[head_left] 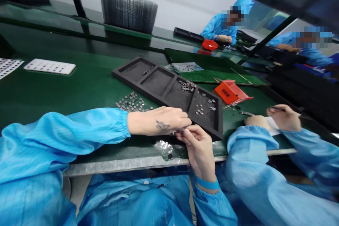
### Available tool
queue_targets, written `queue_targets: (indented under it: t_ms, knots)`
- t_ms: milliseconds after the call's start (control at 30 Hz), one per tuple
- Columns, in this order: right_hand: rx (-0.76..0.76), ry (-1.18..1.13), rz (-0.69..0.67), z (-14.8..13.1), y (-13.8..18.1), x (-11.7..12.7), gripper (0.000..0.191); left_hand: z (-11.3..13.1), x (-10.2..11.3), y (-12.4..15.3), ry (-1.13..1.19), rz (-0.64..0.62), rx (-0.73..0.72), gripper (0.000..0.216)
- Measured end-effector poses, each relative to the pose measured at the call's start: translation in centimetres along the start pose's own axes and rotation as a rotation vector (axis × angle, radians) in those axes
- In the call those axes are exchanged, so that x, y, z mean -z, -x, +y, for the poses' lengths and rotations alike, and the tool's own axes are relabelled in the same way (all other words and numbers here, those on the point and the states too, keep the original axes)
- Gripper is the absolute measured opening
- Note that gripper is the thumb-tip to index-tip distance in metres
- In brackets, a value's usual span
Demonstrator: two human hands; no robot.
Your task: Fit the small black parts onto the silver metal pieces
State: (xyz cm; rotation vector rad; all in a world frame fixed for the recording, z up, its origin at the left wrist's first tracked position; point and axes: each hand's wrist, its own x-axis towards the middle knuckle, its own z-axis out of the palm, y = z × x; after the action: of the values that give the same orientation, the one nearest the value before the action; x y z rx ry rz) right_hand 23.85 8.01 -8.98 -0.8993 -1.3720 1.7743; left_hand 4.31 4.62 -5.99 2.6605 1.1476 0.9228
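My left hand, back upward, reaches in from the left with its fingers closed. Its fingertips meet those of my right hand, whose thumb and index finger are pinched together. Whatever sits between the fingers is tiny and mostly hidden. Both hands are at the near edge of a black tray with compartments. A pile of small metal parts lies in one compartment, and a few loose metal pieces lie in the nearest one. Small flat metal pieces are scattered on the green table beyond my left wrist.
A crumpled clear plastic bag lies at the table edge. Right of the tray stands a red box. Close on my right are a co-worker's hands. A white card of parts lies at left; people in blue sit opposite.
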Motion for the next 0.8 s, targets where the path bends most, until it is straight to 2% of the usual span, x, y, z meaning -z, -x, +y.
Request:
queue_targets:
  t_ms: [167,233,300,433,500,700,800]
  knots:
    - [0.001,-0.004,-0.001,-0.1,-0.1,-0.2,0.014,1.5,1.6,-0.6,-0.092,-0.232,0.099,0.013]
    - [-0.001,-0.008,0.000,0.0,-0.2,-0.2,0.014,1.6,1.8,-0.6,-0.103,-0.268,0.106,0.014]
    - [-0.007,0.000,0.002,0.0,-0.2,-0.1,0.015,1.3,1.5,-0.5,-0.091,-0.251,0.088,0.014]
    - [-0.012,0.017,-0.004,0.0,0.0,0.0,0.016,0.5,0.6,0.0,-0.022,-0.061,0.011,0.011]
    - [-0.015,0.011,0.000,0.0,0.0,0.1,0.016,0.3,0.6,0.1,0.017,-0.026,0.004,0.010]
    - [-0.028,0.007,0.043,-0.2,0.0,-0.1,0.020,0.8,1.3,-0.2,-0.061,-0.200,0.075,0.010]
    - [-0.030,0.001,0.071,-0.3,0.1,-0.3,0.021,1.0,1.3,-0.4,-0.086,-0.236,0.097,0.014]
